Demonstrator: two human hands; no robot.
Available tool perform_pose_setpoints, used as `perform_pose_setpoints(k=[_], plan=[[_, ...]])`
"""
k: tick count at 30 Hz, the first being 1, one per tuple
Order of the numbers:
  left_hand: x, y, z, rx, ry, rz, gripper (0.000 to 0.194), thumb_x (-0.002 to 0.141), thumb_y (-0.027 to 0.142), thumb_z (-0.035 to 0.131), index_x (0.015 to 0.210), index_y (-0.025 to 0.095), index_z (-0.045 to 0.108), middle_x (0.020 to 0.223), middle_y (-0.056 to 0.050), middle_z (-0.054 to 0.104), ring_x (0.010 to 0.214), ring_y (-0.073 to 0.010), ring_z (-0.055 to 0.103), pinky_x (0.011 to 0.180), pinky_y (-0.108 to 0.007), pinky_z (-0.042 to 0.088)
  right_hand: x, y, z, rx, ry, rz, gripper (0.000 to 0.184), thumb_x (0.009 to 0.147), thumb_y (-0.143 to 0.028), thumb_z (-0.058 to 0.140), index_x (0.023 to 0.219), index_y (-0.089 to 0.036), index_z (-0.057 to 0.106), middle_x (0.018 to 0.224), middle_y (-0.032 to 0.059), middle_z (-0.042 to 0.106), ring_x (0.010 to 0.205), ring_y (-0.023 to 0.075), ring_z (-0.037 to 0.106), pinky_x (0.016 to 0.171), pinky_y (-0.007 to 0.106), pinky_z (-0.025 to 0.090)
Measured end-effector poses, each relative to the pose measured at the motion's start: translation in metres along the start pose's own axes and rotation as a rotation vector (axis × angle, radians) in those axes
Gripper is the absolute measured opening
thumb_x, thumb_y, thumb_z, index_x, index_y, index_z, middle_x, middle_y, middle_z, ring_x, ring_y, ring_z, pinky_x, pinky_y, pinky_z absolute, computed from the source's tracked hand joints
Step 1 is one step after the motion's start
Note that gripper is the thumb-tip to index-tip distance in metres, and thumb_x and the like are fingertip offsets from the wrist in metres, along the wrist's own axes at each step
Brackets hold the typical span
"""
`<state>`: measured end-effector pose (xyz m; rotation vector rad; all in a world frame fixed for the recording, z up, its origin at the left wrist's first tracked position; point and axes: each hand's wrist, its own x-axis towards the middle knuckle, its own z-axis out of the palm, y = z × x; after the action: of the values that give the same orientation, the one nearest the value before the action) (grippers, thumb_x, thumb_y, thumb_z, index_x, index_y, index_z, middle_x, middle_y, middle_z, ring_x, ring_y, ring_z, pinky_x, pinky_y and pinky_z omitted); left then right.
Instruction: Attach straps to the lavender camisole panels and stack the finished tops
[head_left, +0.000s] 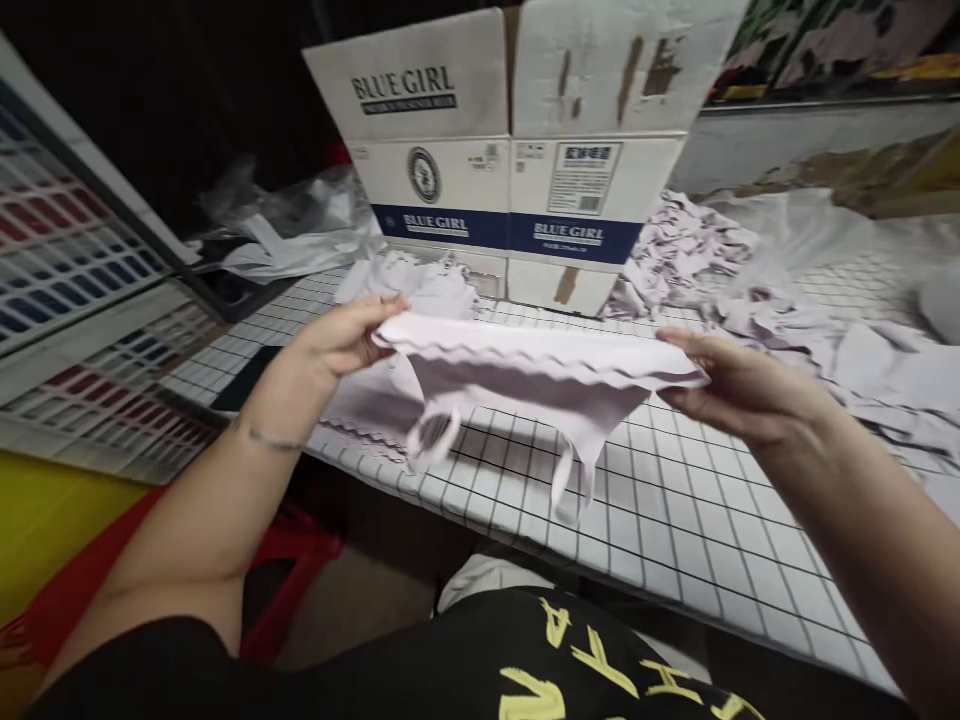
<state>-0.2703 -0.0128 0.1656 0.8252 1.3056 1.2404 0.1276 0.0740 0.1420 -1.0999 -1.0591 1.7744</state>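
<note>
Stretched between my two hands is a pale pink strappy bra top (525, 365) with a scalloped edge. Its two loop straps hang down toward the table. My left hand (352, 335) pinches one end, fingers closed on the fabric. At the other end, my right hand (720, 385) grips the cloth between thumb and fingers. The top is held just above the checked table (637, 520). Under and beside my left hand lies another pale pink piece (367, 410) with a wavy edge.
A white and blue cardboard box (510, 190) stands open behind my hands. Heaped pale pink garments (682, 250) lie to its right. Clear plastic bags (300, 215) sit at the back left. Near the left edge stand plastic crates (75, 250); a red stool (292, 560) is below.
</note>
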Motion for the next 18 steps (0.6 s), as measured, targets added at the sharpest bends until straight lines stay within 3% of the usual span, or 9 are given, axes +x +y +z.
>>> perform_pose_setpoints(k=[1, 4, 7, 9, 13, 16, 18], plan=[[0.008, 0.021, -0.021, 0.043, 0.049, 0.019, 0.009, 0.083, 0.017, 0.067, 0.085, 0.012, 0.059, 0.067, 0.000, 0.060, 0.057, -0.0078, 0.056, 0.053, -0.018, 0.046, 0.017, -0.011, 0.025, 0.065, -0.049, 0.055, 0.009, 0.079, -0.012, 0.064, 0.087, -0.016, 0.065, 0.074, 0.0036, 0.059, 0.057, 0.0061, 0.057, 0.050, 0.014, 0.051], [0.027, 0.071, -0.077, 0.133, 0.176, 0.080, 0.003, 0.090, 0.013, 0.058, 0.091, 0.013, 0.061, 0.077, 0.002, 0.064, 0.072, -0.0076, 0.059, 0.067, -0.021, 0.048, 0.063, -0.034, 0.098, 0.100, -0.081, 0.033, 0.014, 0.085, -0.005, 0.057, 0.093, -0.012, 0.065, 0.068, 0.0015, 0.059, 0.052, 0.0036, 0.054, 0.049, 0.011, 0.051], [0.037, 0.088, -0.127, 0.206, 0.266, 0.065, 0.010, 0.088, 0.011, 0.061, 0.098, 0.012, 0.064, 0.081, 0.001, 0.065, 0.077, -0.0079, 0.056, 0.072, -0.022, 0.047, 0.093, -0.024, 0.155, 0.030, -0.134, 0.045, 0.014, 0.085, -0.005, 0.060, 0.095, -0.012, 0.065, 0.064, 0.0007, 0.061, 0.049, 0.0049, 0.055, 0.047, 0.012, 0.053], [0.038, 0.076, -0.158, 0.300, 0.328, -0.028, 0.018, 0.083, 0.009, 0.066, 0.100, 0.012, 0.066, 0.082, -0.001, 0.065, 0.073, -0.0084, 0.054, 0.067, -0.022, 0.046, 0.102, 0.005, 0.181, -0.034, -0.211, 0.112, 0.011, 0.085, -0.007, 0.062, 0.095, -0.012, 0.064, 0.064, 0.0019, 0.064, 0.049, 0.0058, 0.057, 0.046, 0.012, 0.054], [0.031, 0.014, -0.207, 0.403, 0.388, -0.239, 0.032, 0.061, 0.001, 0.076, 0.091, 0.010, 0.072, 0.079, -0.003, 0.066, 0.066, -0.0106, 0.054, 0.055, -0.020, 0.044, 0.094, 0.091, 0.214, -0.073, -0.283, 0.330, 0.008, 0.089, -0.009, 0.057, 0.095, -0.008, 0.062, 0.063, 0.0054, 0.067, 0.047, 0.0078, 0.060, 0.047, 0.015, 0.055], [0.010, -0.028, -0.231, 0.468, 0.404, -0.341, 0.037, 0.048, 0.006, 0.083, 0.082, 0.012, 0.073, 0.073, -0.001, 0.064, 0.059, -0.0094, 0.053, 0.049, -0.018, 0.041, 0.078, 0.142, 0.226, -0.084, -0.306, 0.418, 0.011, 0.089, -0.010, 0.055, 0.097, -0.009, 0.062, 0.062, 0.0061, 0.067, 0.048, 0.0100, 0.062, 0.045, 0.017, 0.054], [-0.009, -0.041, -0.233, 0.538, 0.418, -0.358, 0.035, 0.046, 0.009, 0.085, 0.079, 0.011, 0.072, 0.069, 0.000, 0.062, 0.055, -0.0076, 0.050, 0.047, -0.017, 0.038, 0.069, 0.161, 0.231, -0.107, -0.309, 0.416, 0.012, 0.089, -0.009, 0.054, 0.097, -0.010, 0.062, 0.060, 0.0048, 0.066, 0.049, 0.0109, 0.063, 0.046, 0.019, 0.054]])
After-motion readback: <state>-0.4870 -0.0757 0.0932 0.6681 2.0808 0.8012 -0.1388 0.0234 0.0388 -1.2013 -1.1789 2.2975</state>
